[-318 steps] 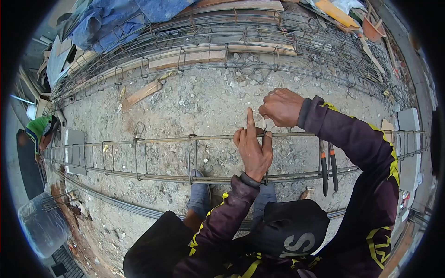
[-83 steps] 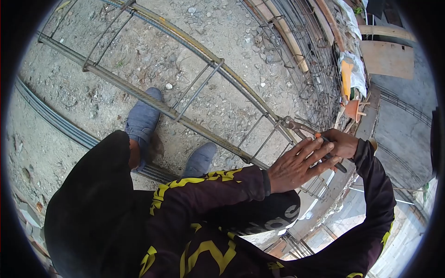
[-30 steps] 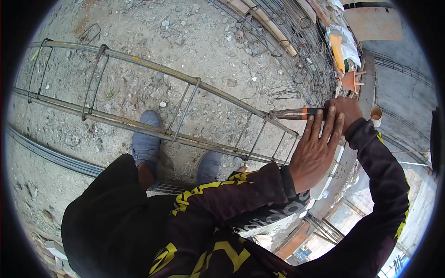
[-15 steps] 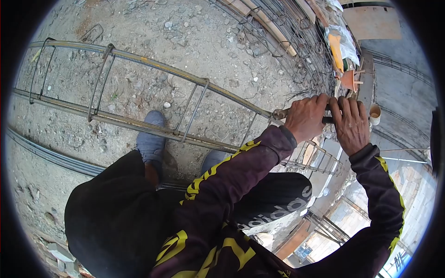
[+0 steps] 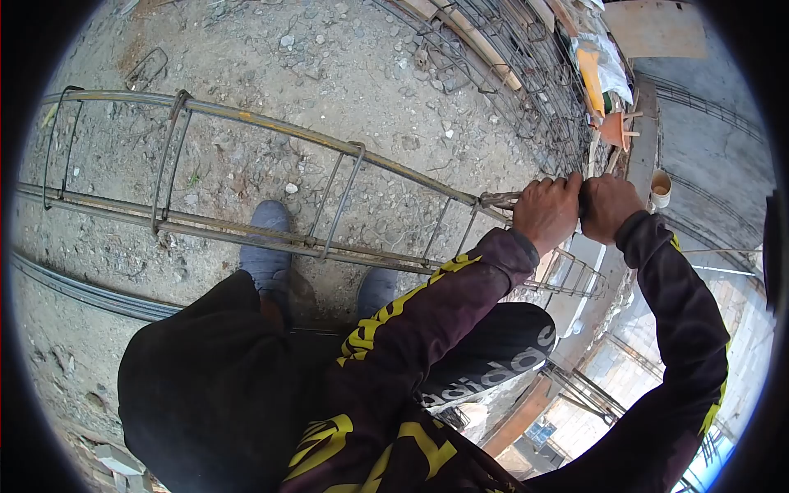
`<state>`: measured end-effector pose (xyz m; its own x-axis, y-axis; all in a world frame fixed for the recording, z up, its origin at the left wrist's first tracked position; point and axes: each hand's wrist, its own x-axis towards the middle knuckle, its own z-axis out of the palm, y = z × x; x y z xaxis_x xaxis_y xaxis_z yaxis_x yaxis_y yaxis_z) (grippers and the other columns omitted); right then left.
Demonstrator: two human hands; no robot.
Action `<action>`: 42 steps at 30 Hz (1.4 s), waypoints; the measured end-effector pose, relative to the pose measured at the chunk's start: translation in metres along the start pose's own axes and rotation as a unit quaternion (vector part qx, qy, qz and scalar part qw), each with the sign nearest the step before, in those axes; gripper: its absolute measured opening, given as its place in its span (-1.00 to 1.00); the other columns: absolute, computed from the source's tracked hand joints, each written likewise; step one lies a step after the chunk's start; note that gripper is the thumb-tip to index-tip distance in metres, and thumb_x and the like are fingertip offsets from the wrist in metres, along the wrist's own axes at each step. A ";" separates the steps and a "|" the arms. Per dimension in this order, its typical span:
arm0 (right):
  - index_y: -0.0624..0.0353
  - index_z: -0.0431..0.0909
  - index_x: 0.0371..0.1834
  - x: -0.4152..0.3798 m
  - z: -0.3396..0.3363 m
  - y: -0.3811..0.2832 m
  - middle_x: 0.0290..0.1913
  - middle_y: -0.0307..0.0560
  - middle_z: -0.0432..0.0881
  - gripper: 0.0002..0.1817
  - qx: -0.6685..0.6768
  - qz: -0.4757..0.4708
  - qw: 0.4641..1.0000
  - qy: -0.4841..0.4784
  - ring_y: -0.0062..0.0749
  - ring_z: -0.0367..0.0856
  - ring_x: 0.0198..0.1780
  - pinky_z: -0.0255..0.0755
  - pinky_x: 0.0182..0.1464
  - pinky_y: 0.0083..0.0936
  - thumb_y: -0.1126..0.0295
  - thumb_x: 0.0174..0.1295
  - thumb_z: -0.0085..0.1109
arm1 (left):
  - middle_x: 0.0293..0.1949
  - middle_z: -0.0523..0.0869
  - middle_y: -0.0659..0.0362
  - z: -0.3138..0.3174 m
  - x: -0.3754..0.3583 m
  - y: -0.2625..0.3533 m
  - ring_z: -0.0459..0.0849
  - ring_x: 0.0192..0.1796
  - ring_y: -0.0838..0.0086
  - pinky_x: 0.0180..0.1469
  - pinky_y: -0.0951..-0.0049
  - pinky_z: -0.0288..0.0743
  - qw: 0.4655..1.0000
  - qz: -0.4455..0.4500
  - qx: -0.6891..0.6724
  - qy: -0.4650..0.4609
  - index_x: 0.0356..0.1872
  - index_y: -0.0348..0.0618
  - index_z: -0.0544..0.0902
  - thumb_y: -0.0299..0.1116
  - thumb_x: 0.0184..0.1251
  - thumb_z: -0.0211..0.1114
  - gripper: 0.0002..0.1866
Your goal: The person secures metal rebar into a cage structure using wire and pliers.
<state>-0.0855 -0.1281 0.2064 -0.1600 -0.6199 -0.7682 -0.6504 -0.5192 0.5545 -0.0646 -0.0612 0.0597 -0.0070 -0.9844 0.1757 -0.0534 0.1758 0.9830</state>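
Note:
My left hand (image 5: 546,212) is closed around a metal hand tool that looks like pincers (image 5: 500,199). The tool's head is against the end of the top bars of a long rebar cage (image 5: 329,141), by a stirrup there. Close beside it, my right hand (image 5: 610,207) makes a fist around the dark handle end of the same tool. Most of the handles are hidden under my fingers. Several square wire stirrups (image 5: 343,197) cross the cage's long bars. Whether a tie wire sits in the jaws is too small to see.
My shoes (image 5: 268,238) stand on gravelly ground just behind the cage. Loose bars (image 5: 99,283) lie at the left. Piled rebar (image 5: 509,66) and an orange wheelbarrow-like object (image 5: 615,130) are at the upper right, with a pale bucket (image 5: 660,189) near my right hand.
The right hand has turned and come in against the left, its fingers now curled down over the handles. The tool's head stays at the cage end. The view has shifted slightly.

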 end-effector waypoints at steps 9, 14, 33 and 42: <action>0.23 0.63 -0.17 -0.018 0.008 0.007 -0.48 0.10 0.69 -0.70 -0.056 -0.053 0.990 0.116 -0.01 0.73 -0.36 0.56 -0.31 -0.14 0.41 -0.03 0.29 | -0.40 0.74 -0.17 -0.041 0.025 0.009 0.76 -0.29 -0.11 -0.20 -0.06 0.61 0.975 -0.044 -0.084 -0.201 -0.02 -0.14 0.52 -0.30 0.12 0.35 -0.61; 0.19 0.62 -0.16 -0.029 0.009 -0.004 -0.32 0.10 0.72 -0.71 -0.053 0.009 0.996 0.075 -0.11 0.76 -0.19 0.62 -0.16 -0.22 0.39 0.03 0.32 | -0.39 0.73 -0.16 -0.047 0.027 0.008 0.75 -0.24 -0.08 -0.15 0.00 0.59 0.962 -0.046 -0.114 -0.244 0.05 -0.19 0.52 -0.24 0.05 0.43 -0.48; 0.24 0.59 -0.40 -0.048 0.000 -0.024 -0.39 -0.02 0.69 -0.82 0.012 0.070 0.996 0.049 -0.27 0.74 -0.33 0.61 -0.30 -0.28 0.34 0.13 0.32 | -0.17 0.67 -0.02 -0.047 -0.019 0.046 0.61 -0.06 0.10 0.07 0.09 0.40 0.997 0.060 0.026 0.049 0.50 -0.43 0.14 -0.49 0.13 0.27 -0.14; 0.13 0.52 -0.22 -0.056 -0.007 -0.028 -0.33 -0.04 0.71 -0.72 -0.187 -0.028 0.914 0.359 -0.18 0.75 -0.20 0.56 -0.19 -0.23 0.38 0.01 0.36 | -0.08 0.64 -0.16 -0.050 0.000 0.018 0.61 -0.03 -0.06 0.06 0.11 0.45 0.988 0.095 -0.121 -0.023 0.57 -0.39 -0.08 -0.58 0.01 0.36 0.07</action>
<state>-0.0531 -0.0836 0.2362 0.4815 -0.7427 -0.4653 -0.3217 -0.6436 0.6945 -0.0159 -0.0585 0.0797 -0.0390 -0.9315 0.3615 0.1943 0.3478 0.9172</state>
